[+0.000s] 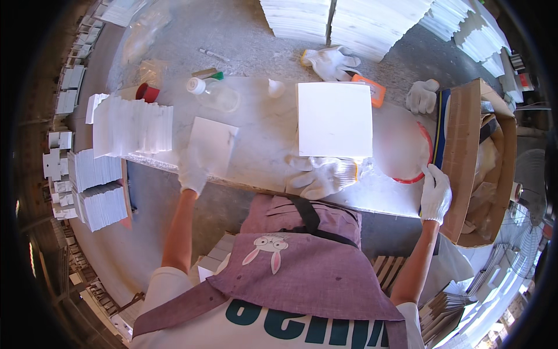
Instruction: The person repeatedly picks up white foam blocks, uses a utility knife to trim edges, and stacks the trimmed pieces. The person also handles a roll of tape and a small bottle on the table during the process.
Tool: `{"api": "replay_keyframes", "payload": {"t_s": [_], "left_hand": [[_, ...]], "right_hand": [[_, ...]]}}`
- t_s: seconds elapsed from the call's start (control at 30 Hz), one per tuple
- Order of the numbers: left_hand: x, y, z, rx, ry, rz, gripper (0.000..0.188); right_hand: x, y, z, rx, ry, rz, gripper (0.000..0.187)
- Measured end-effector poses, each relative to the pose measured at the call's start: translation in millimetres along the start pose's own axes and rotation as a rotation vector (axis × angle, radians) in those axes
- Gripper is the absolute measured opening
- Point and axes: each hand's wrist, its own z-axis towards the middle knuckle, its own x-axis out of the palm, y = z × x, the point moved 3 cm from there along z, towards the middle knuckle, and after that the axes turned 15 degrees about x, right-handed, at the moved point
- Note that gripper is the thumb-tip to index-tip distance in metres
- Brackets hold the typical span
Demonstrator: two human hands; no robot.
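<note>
My left hand (193, 172), in a white glove, rests on the near edge of a small white sheet (213, 145) lying on the marble table (261, 131). Far to the right, my gloved right hand (436, 192) touches the rim of a red-edged round basin (407, 150) beside an open cardboard box (471, 157). A larger white square tile (334, 119) lies in the middle of the table. Loose white gloves (319, 174) lie in front of it at the table's near edge.
A row of upright white sheets (132, 125) stands at the table's left. A clear bottle (214, 93), a red cup (147, 92), an orange block (372, 88) and spare gloves (332, 61) lie at the back. White stacks (354, 20) sit on the floor beyond.
</note>
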Motion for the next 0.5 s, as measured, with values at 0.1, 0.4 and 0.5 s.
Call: {"api": "replay_keyframes", "payload": {"t_s": [0.1, 0.4, 0.5], "left_hand": [[15, -14, -5, 0.048, -0.001, 0.082, 0.086], [-9, -59, -4, 0.033, -0.330, -0.102, 0.072], [-23, -70, 25, -0.007, -0.382, -0.433, 0.074]], "right_hand": [[9, 5, -5, 0.011, 0.045, -0.042, 0.026], [-7, 23, -14, -0.209, -0.040, 0.192, 0.014], [23, 43, -35, -0.338, 0.146, 0.338, 0.020]]}}
